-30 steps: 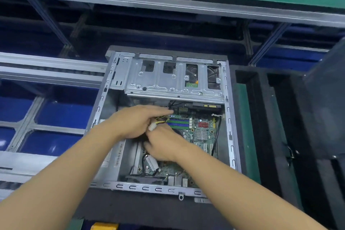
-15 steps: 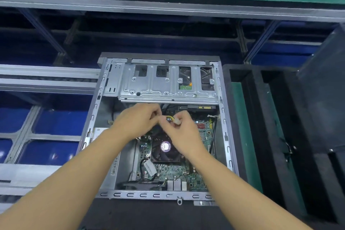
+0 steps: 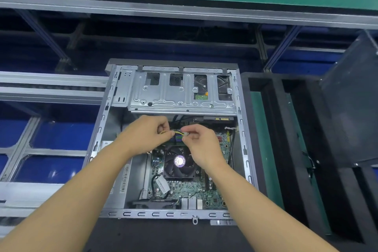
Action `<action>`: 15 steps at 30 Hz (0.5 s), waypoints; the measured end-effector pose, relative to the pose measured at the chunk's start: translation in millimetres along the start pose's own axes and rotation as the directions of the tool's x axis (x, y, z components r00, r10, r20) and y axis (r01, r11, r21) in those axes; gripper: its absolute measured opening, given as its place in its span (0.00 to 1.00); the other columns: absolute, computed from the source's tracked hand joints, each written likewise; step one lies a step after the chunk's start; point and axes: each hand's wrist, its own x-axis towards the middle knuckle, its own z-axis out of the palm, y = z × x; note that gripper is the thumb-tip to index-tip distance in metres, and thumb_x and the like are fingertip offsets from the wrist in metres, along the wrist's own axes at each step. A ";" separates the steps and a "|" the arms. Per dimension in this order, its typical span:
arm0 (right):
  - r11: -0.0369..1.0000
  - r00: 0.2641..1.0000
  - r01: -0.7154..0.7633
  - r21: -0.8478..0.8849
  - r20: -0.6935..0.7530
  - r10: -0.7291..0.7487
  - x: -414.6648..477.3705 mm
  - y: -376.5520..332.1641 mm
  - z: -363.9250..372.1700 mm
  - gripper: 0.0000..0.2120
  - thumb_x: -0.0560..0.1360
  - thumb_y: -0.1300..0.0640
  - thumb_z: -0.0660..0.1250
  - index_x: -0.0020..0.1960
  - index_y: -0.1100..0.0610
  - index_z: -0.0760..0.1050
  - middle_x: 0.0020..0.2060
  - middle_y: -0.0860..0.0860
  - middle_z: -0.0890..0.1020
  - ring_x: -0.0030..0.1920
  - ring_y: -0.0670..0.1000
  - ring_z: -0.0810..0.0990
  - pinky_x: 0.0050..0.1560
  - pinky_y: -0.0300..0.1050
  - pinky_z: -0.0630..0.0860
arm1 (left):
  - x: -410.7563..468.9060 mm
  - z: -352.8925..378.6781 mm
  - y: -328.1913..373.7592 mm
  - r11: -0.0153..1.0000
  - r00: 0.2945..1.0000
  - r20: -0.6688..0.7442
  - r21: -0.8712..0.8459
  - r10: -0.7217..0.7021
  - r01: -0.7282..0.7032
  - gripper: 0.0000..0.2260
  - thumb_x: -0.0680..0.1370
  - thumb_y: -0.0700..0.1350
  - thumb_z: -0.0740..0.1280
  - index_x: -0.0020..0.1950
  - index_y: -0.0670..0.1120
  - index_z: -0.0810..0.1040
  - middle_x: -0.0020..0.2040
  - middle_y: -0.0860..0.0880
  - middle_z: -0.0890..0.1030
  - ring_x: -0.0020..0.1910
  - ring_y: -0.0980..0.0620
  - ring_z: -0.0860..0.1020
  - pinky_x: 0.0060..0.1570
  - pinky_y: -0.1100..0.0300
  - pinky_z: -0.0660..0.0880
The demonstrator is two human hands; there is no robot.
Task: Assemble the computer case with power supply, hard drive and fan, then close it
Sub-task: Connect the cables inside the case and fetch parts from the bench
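I see computer case (image 3: 163,214) open side up, long axis away from me | left hand (image 3: 147,135) pinches wires (image 3: 178,133) | right hand (image 3: 201,145) pinches white connector (image 3: 185,134) | cable lies left-right over motherboard (image 3: 184,188)

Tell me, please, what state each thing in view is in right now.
Computer case, open, side cover off.
Left hand, pinching the yellow and black wires.
Right hand, pinching the white connector.
White connector, held above the motherboard, seemingly unplugged.
Cooler fan, mounted on the motherboard.
Drive cage, in place at the far end.
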 end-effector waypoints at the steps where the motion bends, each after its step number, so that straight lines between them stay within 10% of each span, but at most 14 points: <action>1: 0.997 0.999 0.039 -0.069 -0.004 -0.039 1.6 1.6 1.5 0.10 0.79 0.65 0.68 0.56 0.53 0.82 0.43 0.48 0.81 0.39 0.42 0.76 0.40 0.25 0.71 | 0.0 0.4 0.1 1.000 1.000 -0.011 0.002 -0.011 0.011 0.11 0.74 0.60 0.68 0.38 0.56 0.74 0.33 0.56 0.78 0.30 0.60 0.74 0.37 0.55 0.75; 4: 0.943 0.989 0.149 -0.299 0.034 -0.145 6.8 5.3 6.0 0.10 0.80 0.63 0.68 0.60 0.57 0.81 0.49 0.49 0.81 0.41 0.42 0.77 0.46 0.26 0.72 | 1.4 2.5 1.0 0.999 1.000 -0.003 0.043 -0.024 0.024 0.10 0.76 0.59 0.67 0.40 0.56 0.74 0.34 0.56 0.78 0.34 0.57 0.76 0.37 0.55 0.74; 8: 0.843 0.989 0.150 -0.516 0.072 -0.131 23.7 3.7 4.5 0.12 0.83 0.63 0.61 0.63 0.61 0.79 0.54 0.58 0.83 0.52 0.57 0.81 0.55 0.52 0.78 | 11.7 4.2 4.6 0.999 0.992 0.123 0.016 -0.036 0.034 0.08 0.80 0.55 0.63 0.55 0.54 0.78 0.40 0.58 0.78 0.40 0.57 0.76 0.41 0.57 0.74; 15: 0.805 0.995 0.070 -0.589 0.097 -0.016 43.6 3.5 9.7 0.11 0.83 0.62 0.60 0.60 0.65 0.77 0.51 0.62 0.82 0.51 0.61 0.82 0.47 0.46 0.76 | 39.1 0.2 7.3 0.996 0.879 0.469 0.033 -0.087 0.081 0.15 0.82 0.51 0.56 0.64 0.54 0.78 0.59 0.51 0.78 0.57 0.50 0.75 0.58 0.54 0.70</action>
